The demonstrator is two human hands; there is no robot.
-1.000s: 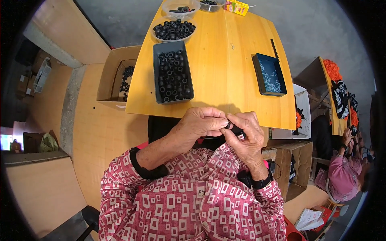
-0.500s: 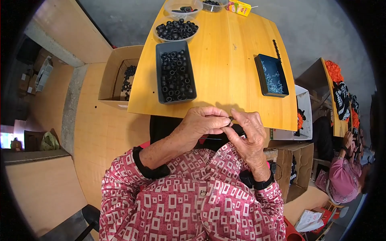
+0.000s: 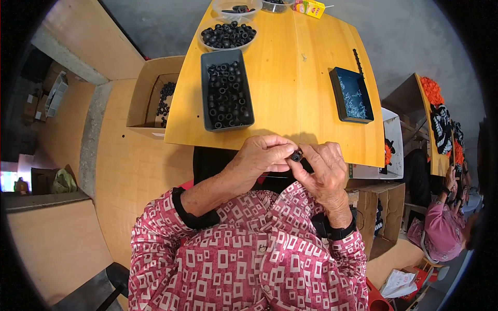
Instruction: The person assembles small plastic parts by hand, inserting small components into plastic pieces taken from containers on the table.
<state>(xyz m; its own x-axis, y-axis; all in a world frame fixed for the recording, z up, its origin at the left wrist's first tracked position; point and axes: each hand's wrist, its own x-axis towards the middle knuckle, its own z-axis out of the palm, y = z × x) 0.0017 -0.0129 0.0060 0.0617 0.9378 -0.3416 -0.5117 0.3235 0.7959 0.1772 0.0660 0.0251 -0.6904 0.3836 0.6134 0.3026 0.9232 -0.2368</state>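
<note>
Held part: a small black ring-shaped rubber piece (image 3: 296,155), pinched between both hands just below the near edge of the yellow wooden desk (image 3: 301,78), over your lap.
Left hand (image 3: 264,155): your fingers (image 3: 277,146) are curled narrow around the piece from the left; keep the grip light so the ring does not deform.
Right hand (image 3: 324,171): your fingertips (image 3: 306,155) close on the same piece from the right; whether a second part sits inside it cannot be told.
Working advice: hold the piece square between the two thumbs and press evenly, judging by feel, since the fingers hide most of it.
Supply: a dark rectangular tray of black rings (image 3: 226,96) stands on the desk, directly ahead of your left hand.
Other stock: a clear round bowl of black rings (image 3: 228,34) lies beyond that tray; a smaller dark tray of pale bits (image 3: 352,95) sits at the desk's right side.
</note>
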